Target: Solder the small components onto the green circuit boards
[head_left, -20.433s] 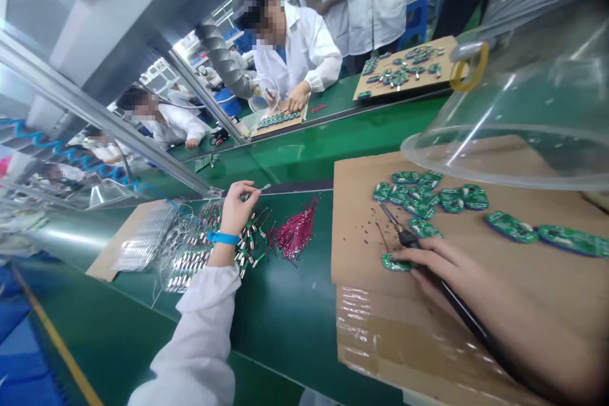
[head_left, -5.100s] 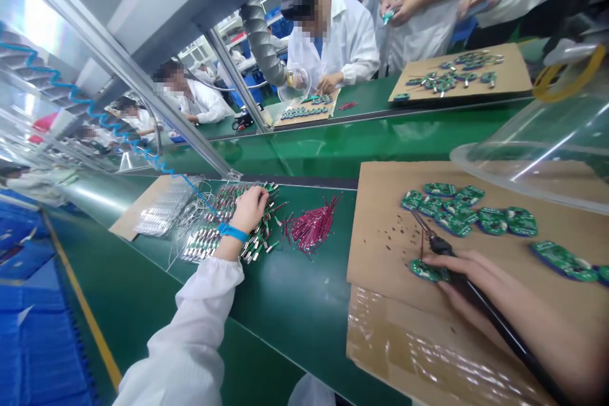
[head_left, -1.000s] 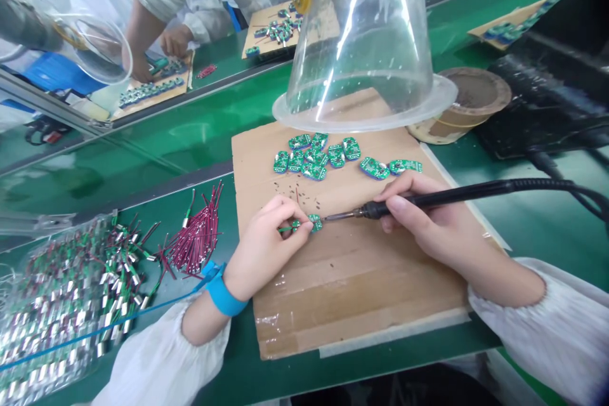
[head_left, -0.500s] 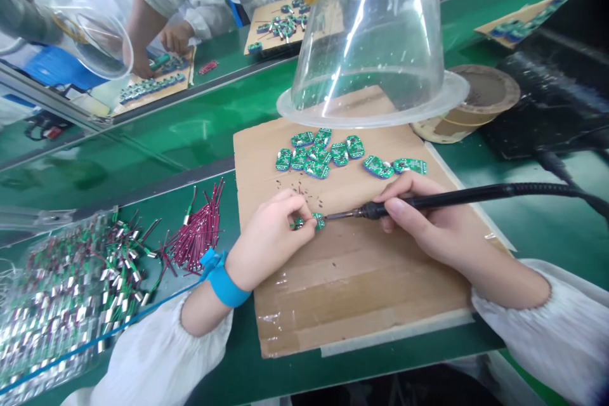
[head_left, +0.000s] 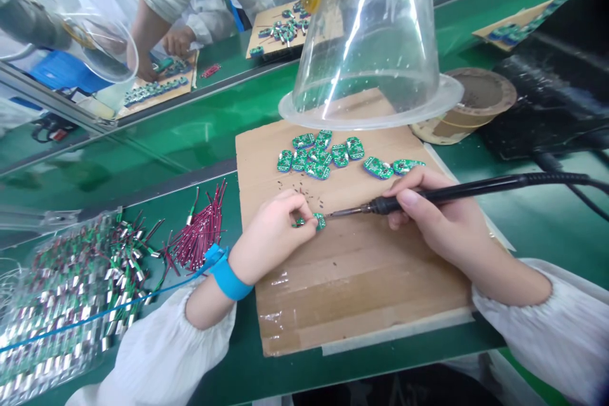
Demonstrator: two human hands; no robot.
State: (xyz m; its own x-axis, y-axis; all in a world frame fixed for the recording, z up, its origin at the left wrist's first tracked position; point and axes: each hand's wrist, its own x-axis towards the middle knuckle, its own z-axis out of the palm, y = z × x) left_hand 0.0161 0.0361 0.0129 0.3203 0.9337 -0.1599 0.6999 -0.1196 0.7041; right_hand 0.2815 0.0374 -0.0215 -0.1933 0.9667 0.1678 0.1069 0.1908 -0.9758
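Note:
My left hand (head_left: pixel 271 235) pinches a small green-wired part against a little green circuit board (head_left: pixel 319 221) on the cardboard sheet (head_left: pixel 352 273). A blue strap (head_left: pixel 227 278) circles that wrist. My right hand (head_left: pixel 442 216) grips a black soldering iron (head_left: pixel 428 193) like a pen, its tip touching the board's right edge. Several more green boards (head_left: pixel 328 155) lie in a cluster further back on the cardboard.
A clear fume hood (head_left: pixel 366 38) hangs over the cardboard's far edge. Red wires (head_left: pixel 200 231) and a heap of green and red wired parts (head_left: pixel 71 279) lie at left. A tape roll (head_left: pixel 469 101) sits at right. Other people work across the green belt (head_left: pixel 181 133).
Earlier my left hand reached into the wired parts at left while the right rested with the iron. Over the last second both hands stay at the small board, almost still.

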